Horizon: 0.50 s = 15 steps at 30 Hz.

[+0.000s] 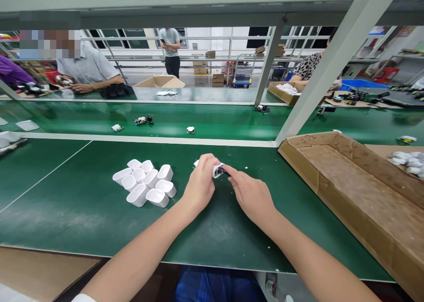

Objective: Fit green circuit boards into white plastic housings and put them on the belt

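My left hand [200, 181] is closed around a small white plastic housing [216, 173], its open end turned to the right. Inside that end some circuit board parts show. Between the fingertips of my right hand [253, 193] is a thin black piece [224, 171] that meets the housing's opening; its exact kind is partly hidden by the fingers. Another whitish bit pokes out beyond my left fingers, mostly covered. To the left of my hands, a cluster of several empty white plastic shells [150, 178] stands on the green worktop [82, 218].
A long cardboard tray [318, 178] lies at the right, with white parts [409, 161] beyond it. Behind a pale rail [149, 138], a green conveyor [218, 116] carries small circuit boards [142, 120]. A slanted post [331, 63] rises at the right. Several people are across the line.
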Each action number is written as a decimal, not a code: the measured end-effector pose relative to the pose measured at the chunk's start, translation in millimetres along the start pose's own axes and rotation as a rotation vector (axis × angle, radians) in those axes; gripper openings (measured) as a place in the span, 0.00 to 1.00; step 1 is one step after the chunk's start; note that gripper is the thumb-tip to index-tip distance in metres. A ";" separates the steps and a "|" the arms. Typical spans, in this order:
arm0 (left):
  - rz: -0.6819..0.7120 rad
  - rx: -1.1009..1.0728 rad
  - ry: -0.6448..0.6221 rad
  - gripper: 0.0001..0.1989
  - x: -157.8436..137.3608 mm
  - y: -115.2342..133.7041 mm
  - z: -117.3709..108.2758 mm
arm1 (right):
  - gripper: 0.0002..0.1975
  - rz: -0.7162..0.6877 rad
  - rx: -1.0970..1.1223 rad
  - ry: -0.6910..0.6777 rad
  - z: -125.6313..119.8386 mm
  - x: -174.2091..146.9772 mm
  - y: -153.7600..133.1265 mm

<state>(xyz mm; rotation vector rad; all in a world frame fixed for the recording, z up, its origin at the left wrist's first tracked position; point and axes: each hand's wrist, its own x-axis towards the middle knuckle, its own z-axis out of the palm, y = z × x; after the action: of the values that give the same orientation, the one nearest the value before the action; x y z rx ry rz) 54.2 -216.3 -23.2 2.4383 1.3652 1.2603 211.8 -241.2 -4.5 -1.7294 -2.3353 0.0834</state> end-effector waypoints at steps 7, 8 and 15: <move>-0.059 -0.067 -0.035 0.21 -0.2 0.1 0.7 | 0.20 -0.008 0.000 0.030 1.8 -1.3 0.0; -0.066 -0.084 -0.033 0.20 0.0 -0.1 0.6 | 0.20 -0.003 0.007 0.048 1.6 -1.3 0.3; -0.076 -0.065 -0.078 0.21 -0.1 1.2 -1.7 | 0.20 -0.003 0.027 0.029 3.6 -0.9 0.4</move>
<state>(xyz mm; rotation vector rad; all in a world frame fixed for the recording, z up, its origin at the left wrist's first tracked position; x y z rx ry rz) 53.9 -217.6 -21.6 2.3428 1.3604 1.1608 211.6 -241.6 -8.3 -1.7026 -2.3053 0.0882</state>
